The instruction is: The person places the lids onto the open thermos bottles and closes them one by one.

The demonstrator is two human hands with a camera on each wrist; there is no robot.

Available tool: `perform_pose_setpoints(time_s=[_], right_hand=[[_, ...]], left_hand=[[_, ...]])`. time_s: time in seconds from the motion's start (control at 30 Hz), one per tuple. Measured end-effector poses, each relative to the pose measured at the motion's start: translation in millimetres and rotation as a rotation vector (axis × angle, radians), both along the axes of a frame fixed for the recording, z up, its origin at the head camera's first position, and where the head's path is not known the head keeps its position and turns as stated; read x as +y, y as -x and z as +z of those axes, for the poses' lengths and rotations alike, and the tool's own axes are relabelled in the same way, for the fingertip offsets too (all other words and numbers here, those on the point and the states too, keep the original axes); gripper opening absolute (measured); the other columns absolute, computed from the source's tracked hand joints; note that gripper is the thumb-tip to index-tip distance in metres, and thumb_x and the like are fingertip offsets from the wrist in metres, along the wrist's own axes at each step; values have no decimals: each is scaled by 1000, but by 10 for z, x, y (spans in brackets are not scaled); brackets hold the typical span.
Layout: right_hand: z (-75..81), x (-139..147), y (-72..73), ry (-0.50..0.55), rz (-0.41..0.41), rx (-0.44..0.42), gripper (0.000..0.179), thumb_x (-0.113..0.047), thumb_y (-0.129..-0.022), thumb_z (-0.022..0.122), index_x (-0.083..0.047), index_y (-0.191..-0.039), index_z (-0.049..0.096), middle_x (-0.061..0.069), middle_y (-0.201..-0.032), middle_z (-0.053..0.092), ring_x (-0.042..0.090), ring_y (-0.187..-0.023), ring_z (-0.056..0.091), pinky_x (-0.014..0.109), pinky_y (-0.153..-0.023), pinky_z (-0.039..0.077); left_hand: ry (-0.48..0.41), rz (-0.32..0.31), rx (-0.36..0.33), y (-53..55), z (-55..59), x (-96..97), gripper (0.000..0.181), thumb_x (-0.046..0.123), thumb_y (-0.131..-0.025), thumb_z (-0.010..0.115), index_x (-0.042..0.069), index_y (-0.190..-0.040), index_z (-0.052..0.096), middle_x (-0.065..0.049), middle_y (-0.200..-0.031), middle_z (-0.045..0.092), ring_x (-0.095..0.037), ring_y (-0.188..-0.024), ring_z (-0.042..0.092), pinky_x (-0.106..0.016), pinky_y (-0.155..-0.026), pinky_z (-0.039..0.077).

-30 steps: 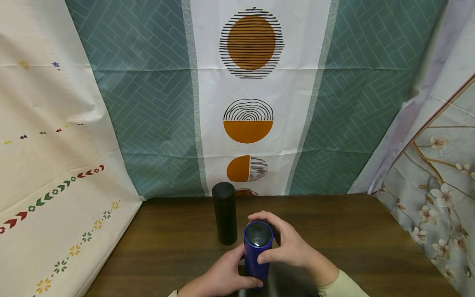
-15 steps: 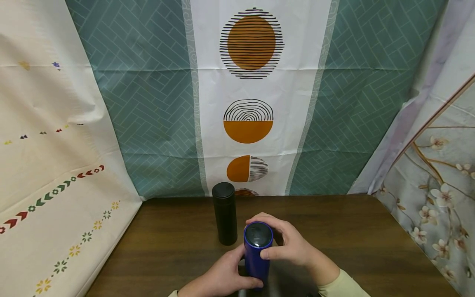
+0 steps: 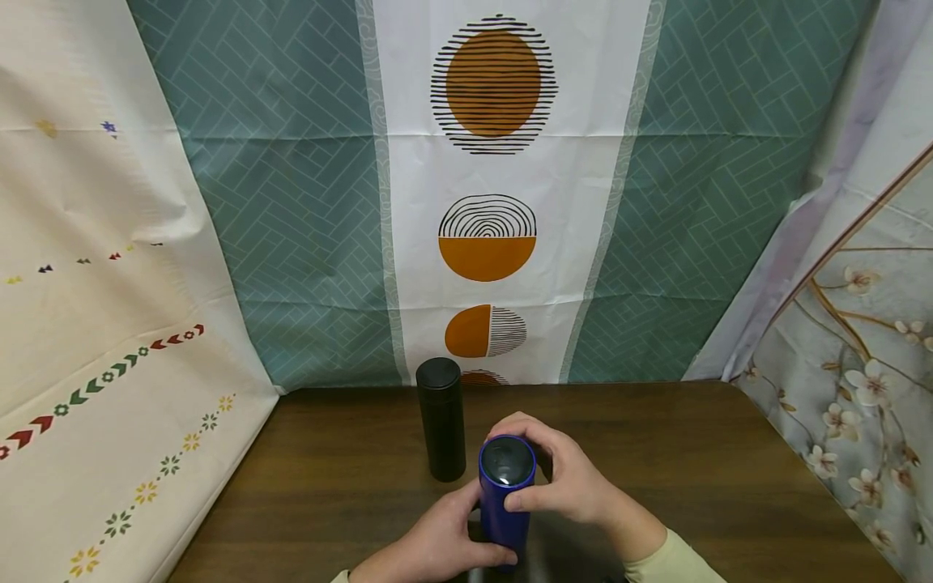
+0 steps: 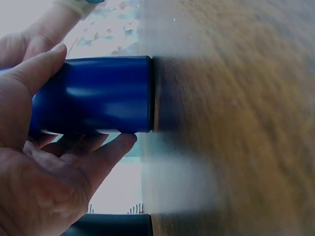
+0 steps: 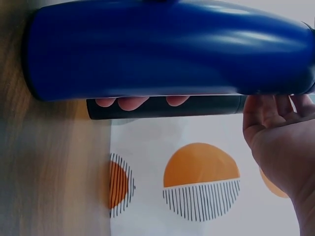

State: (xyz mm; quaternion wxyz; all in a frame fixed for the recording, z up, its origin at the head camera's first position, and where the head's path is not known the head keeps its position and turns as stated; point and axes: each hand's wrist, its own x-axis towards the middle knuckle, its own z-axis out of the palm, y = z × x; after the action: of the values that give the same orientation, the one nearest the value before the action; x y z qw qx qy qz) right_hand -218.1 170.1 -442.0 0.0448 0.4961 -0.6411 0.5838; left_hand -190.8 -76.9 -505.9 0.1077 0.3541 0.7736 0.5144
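Note:
A blue thermos flask with a glossy dark lid stands upright at the front middle of the table. Low on its body my left hand grips it, thumb on the near side and fingers around the far side. My right hand holds the flask near the top, with the thumb in front just below the rim and the fingers behind. In the left wrist view the base of the blue flask is at the tabletop. The right wrist view shows left fingertips beyond the body.
Behind and slightly left stands a black thermos flask, apart from the hands. Dark wooden table surrounds both flasks. A green and white patterned cloth hangs along the back, with further patterned cloths at both sides.
My right hand has turned slightly around the top of the blue flask and back, its thumb shifting right, then left. The left hand and both flasks keep their places.

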Motion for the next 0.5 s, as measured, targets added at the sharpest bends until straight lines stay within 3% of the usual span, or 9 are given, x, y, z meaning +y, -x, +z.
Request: perform_pose_setpoints(time_s=[0.27, 0.5], right_hand=[[-21, -27, -52, 0, -75, -42, 61, -8, -82, 93, 1, -134, 62, 22, -131, 63, 41, -120, 61, 46, -112, 47], [-33, -36, -62, 10, -58, -84, 63, -8, -84, 94, 3, -135, 59, 22, -131, 62, 41, -120, 60, 46, -110, 49]], left_hand=[[-8, -7, 4, 2, -3, 2, 73, 36, -94, 94, 35, -156, 55, 12, -142, 71, -12, -134, 64, -33, -110, 53], [1, -5, 7, 0, -6, -4, 73, 36, -94, 93, 35, -156, 55, 13, -143, 70, -14, -136, 63, -34, -111, 53]])
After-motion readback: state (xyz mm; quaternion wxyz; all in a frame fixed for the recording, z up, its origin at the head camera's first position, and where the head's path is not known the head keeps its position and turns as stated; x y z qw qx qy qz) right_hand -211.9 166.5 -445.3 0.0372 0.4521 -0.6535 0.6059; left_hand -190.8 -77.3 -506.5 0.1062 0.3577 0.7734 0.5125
